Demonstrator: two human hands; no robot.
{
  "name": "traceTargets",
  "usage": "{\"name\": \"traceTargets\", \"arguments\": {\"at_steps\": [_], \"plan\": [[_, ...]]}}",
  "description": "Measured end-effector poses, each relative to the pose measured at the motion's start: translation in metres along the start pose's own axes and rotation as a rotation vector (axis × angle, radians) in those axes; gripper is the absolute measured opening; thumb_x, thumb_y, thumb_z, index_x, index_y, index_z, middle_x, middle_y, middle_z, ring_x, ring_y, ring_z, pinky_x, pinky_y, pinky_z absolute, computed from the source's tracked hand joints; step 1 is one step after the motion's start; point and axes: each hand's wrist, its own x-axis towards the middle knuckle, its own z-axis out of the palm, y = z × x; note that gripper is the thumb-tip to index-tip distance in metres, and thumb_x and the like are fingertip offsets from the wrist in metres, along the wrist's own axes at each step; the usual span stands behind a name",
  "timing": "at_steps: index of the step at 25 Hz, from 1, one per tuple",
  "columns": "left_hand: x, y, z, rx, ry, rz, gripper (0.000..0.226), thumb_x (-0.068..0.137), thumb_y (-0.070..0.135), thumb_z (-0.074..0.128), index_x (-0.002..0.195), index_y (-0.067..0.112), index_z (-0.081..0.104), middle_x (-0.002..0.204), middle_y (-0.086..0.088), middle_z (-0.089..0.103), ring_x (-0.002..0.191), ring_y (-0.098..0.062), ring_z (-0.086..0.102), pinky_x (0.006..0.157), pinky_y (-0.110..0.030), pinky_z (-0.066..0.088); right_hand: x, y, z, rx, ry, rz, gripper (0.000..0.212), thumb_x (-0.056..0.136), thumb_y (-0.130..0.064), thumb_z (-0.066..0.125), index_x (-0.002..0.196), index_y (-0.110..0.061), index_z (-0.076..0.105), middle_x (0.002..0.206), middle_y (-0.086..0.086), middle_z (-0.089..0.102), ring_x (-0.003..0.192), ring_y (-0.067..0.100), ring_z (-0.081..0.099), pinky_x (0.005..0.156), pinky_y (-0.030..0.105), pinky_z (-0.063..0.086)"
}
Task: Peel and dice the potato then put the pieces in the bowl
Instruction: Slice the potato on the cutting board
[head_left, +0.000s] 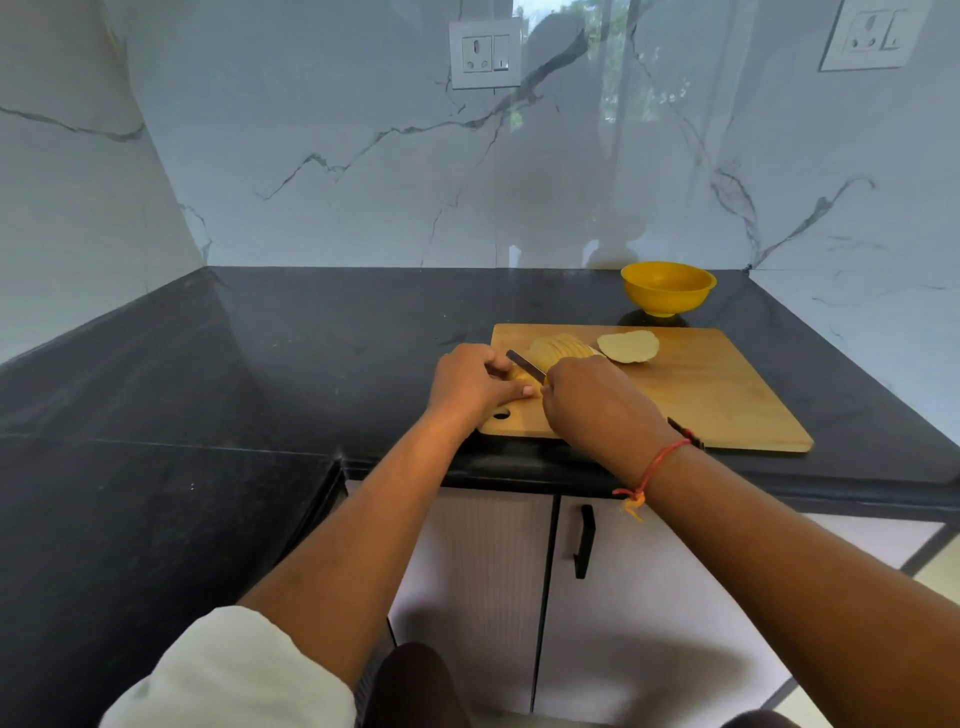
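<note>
The person's left hand lies on the near left corner of a rectangular light wooden cutting board, its fingers curled over the uncut end of a peeled pale yellow potato and pinning it to the board. Just to the right of it, the right hand is clenched round the handle of a knife; the handle is hidden inside the fist, and only the dark narrow blade shows, slanting up and to the left between the two hands and resting against the potato beside the left fingertips. Just beyond the right hand's knuckles, a fanned row of thin pale potato slices leans on the board. Further to the right of that row lies another pale potato piece, flat side up, apart from both hands. A round yellow plastic bowl stands off the board on the black stone counter, well beyond the right hand and to its right. A red thread bracelet circles the right wrist, and the left forearm ends in a rolled white sleeve.
</note>
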Motion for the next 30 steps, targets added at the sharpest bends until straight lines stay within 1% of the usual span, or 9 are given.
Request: {"name": "traceTargets", "arguments": {"at_steps": [3, 9, 11, 15, 18, 22, 26, 28, 30], "plan": [[0.002, -0.004, -0.002, -0.029, -0.016, 0.014, 0.038, 0.071, 0.032, 0.089, 0.102, 0.016, 0.075, 0.100, 0.005, 0.073, 0.097, -0.010, 0.066, 0.094, -0.037, 0.055, 0.003, 0.000, -0.002, -0.008, 0.001, -0.012, 0.019, 0.100, -0.023, 0.054, 0.111, -0.010, 0.063, 0.094, 0.007, 0.061, 0.086, 0.021, 0.061, 0.076, 0.030, 0.052], [0.001, -0.004, -0.003, -0.061, -0.001, 0.047, 0.008, 0.082, 0.021, 0.081, 0.086, 0.024, 0.075, 0.091, 0.008, 0.073, 0.093, -0.009, 0.066, 0.091, -0.035, 0.055, 0.007, -0.003, 0.001, -0.045, -0.011, -0.038, 0.018, 0.100, -0.023, 0.054, 0.109, -0.009, 0.061, 0.075, 0.002, 0.047, 0.078, 0.018, 0.056, 0.068, 0.029, 0.048], [0.001, -0.003, -0.002, -0.043, 0.009, 0.058, 0.009, 0.082, 0.020, 0.081, 0.084, 0.026, 0.075, 0.088, 0.009, 0.072, 0.091, -0.009, 0.066, 0.088, -0.032, 0.055, 0.008, -0.003, 0.001, -0.034, 0.013, -0.050, 0.019, 0.101, -0.023, 0.053, 0.110, -0.010, 0.061, 0.073, 0.001, 0.046, 0.078, 0.018, 0.055, 0.068, 0.028, 0.048], [0.003, -0.006, 0.000, -0.034, 0.026, 0.066, 0.009, 0.081, 0.019, 0.082, 0.089, 0.021, 0.077, 0.082, 0.016, 0.068, 0.088, -0.005, 0.065, 0.080, -0.018, 0.052, 0.011, -0.010, -0.003, -0.054, -0.030, -0.052, 0.018, 0.099, -0.018, 0.055, 0.114, -0.009, 0.061, 0.084, 0.004, 0.051, 0.081, 0.018, 0.053, 0.069, 0.028, 0.047], [0.002, -0.006, 0.001, -0.042, 0.045, 0.069, 0.012, 0.081, 0.019, 0.082, 0.092, 0.018, 0.078, 0.081, 0.015, 0.066, 0.087, -0.003, 0.064, 0.079, -0.017, 0.050, 0.011, -0.013, -0.003, -0.056, -0.036, -0.059, 0.019, 0.099, -0.016, 0.053, 0.115, -0.008, 0.061, 0.091, 0.006, 0.055, 0.082, 0.018, 0.052, 0.071, 0.028, 0.046], [0.000, -0.004, 0.004, -0.002, 0.069, 0.087, 0.011, 0.083, 0.020, 0.080, 0.094, 0.016, 0.077, 0.087, 0.010, 0.069, 0.083, -0.001, 0.061, 0.074, -0.015, 0.050, 0.006, -0.009, -0.002, -0.048, -0.028, -0.075, 0.020, 0.101, -0.018, 0.051, 0.115, -0.008, 0.061, 0.089, 0.005, 0.054, 0.082, 0.018, 0.054, 0.076, 0.028, 0.049], [-0.004, -0.002, 0.006, 0.026, 0.074, 0.090, 0.010, 0.088, 0.019, 0.076, 0.096, 0.014, 0.076, 0.088, 0.010, 0.067, 0.080, -0.004, 0.061, 0.054, -0.009, 0.048, 0.003, -0.007, -0.003, -0.058, -0.060, -0.056, 0.019, 0.100, -0.017, 0.052, 0.113, -0.007, 0.061, 0.083, 0.004, 0.053, 0.077, 0.017, 0.054, 0.077, 0.029, 0.052], [-0.003, -0.001, 0.007, 0.038, 0.087, 0.092, 0.014, 0.088, 0.020, 0.076, 0.100, 0.013, 0.076, 0.092, 0.007, 0.069, 0.079, -0.003, 0.061, 0.056, -0.010, 0.049, 0.000, -0.005, -0.003, -0.055, -0.098, -0.019, 0.017, 0.099, -0.018, 0.053, 0.110, -0.008, 0.061, 0.079, 0.004, 0.051, 0.077, 0.018, 0.055, 0.075, 0.030, 0.050], [-0.004, -0.001, 0.006, 0.050, 0.092, 0.093, 0.015, 0.089, 0.021, 0.075, 0.101, 0.013, 0.075, 0.092, 0.007, 0.068, 0.074, -0.001, 0.059, 0.055, -0.006, 0.047, -0.006, -0.002, -0.004, -0.060, -0.126, -0.009, 0.016, 0.100, -0.022, 0.054, 0.106, -0.009, 0.061, 0.077, 0.003, 0.050, 0.080, 0.019, 0.055, 0.077, 0.030, 0.049]]}}
